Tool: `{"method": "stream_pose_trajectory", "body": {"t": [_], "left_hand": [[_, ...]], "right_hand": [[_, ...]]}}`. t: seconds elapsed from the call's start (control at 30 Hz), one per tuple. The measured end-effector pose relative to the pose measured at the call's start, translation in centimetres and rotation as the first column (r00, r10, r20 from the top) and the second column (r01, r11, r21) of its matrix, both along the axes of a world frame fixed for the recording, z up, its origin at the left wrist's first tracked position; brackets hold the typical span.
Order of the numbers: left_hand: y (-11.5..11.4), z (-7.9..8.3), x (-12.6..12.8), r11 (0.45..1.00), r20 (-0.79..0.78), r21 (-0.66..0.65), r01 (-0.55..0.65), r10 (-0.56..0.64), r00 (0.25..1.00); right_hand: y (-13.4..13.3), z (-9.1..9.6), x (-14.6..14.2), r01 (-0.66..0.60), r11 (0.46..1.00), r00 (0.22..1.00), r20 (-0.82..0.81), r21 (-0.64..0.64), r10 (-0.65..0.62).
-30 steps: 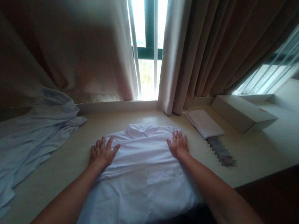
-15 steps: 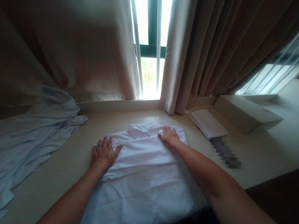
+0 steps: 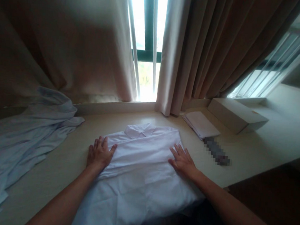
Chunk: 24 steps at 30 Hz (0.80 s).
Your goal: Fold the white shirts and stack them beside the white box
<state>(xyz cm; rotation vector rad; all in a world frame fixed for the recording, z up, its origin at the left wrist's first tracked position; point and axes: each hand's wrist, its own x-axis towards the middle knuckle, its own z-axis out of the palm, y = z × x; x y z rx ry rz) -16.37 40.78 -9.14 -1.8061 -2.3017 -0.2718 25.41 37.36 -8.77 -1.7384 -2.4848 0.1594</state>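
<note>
A: Head view. What changes?

B: Right hand (image 3: 184,160) is off the collar (image 3: 139,129), where it sat half a second ago. It now lies flat on the right edge of the white shirt (image 3: 141,160), nearer the person. Left hand (image 3: 100,153) holds its spot on the shirt's left edge, half on cloth, half on the worktop (image 3: 253,152).

A: Grip?

B: Both apart. Palms down, fingers spread, nothing clamped. Pressing, not holding.

A: Shirt position?

B: Folded, collar away from the person, mid-worktop, with the near hem hanging over the front edge. My read: the flattening has moved from the collar to the sides, and the fold looks held.

A: Anything else nearby?

B: Blue garment (image 3: 26,134) is crumpled at the left, well apart. Paper stack (image 3: 201,124) and a pale box (image 3: 236,115) sit at the right, under the curtain (image 3: 196,50).

A: Labels, text?

B: None legible. There is an orange speck on the box lid, too small to read. The strip (image 3: 216,151) beside the papers is pixelated.
</note>
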Motion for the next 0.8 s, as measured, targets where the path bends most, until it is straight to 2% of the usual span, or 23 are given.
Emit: {"method": "stream_pose_trajectory", "body": {"t": [0.13,0.2,0.27,0.33,0.4,0.5,0.57,0.67,0.73,0.8], "left_hand": [[-3.2,1.9,1.9,0.985,-0.067,0.097,0.14,-0.134,0.989],[-5.7,2.0,3.0,0.972,-0.08,0.059,0.228,-0.223,0.972],[-8.0,1.1,3.6,0.961,-0.059,-0.03,0.275,-0.276,0.959],[-9.5,0.0,3.8,0.962,-0.014,-0.12,0.245,-0.249,0.968],[-10.2,-0.7,3.8,0.967,0.008,-0.155,0.203,-0.205,0.979],[-11.1,-0.5,3.8,0.982,-0.006,-0.107,0.154,-0.155,0.988],[-13.0,0.2,3.8,0.994,-0.002,-0.048,0.096,-0.097,0.995],[-18.7,0.3,3.6,0.997,0.053,0.077,0.012,-0.017,0.998],[-23.5,-0.6,3.3,0.984,0.129,0.165,-0.07,0.049,0.99],[-27.8,-2.0,3.2,0.957,0.247,0.168,-0.237,0.192,0.95]], "right_hand": [[-1.6,-0.3,0.1,0.09,0.995,0.996,-0.022,-0.035,-0.091],[-1.7,0.0,0.0,0.099,0.995,0.995,-0.028,-0.034,-0.1],[-1.7,0.3,-0.1,0.102,0.994,0.994,-0.026,-0.044,-0.104],[-1.9,0.6,-0.1,0.101,0.993,0.994,-0.027,-0.054,-0.102],[-2.0,0.9,-0.2,0.095,0.994,0.995,-0.035,-0.06,-0.098],[-2.1,1.5,-0.4,0.088,0.995,0.995,-0.044,-0.048,-0.09],[-2.6,1.8,-0.5,0.124,0.992,0.991,-0.059,0.001,-0.123],[-5.3,1.2,0.3,0.243,0.959,0.965,-0.133,0.146,-0.224],[-8.6,0.0,1.8,0.332,0.915,0.933,-0.22,0.228,-0.283],[-12.4,-1.6,3.8,0.448,0.86,0.87,-0.342,0.243,-0.356]]}}
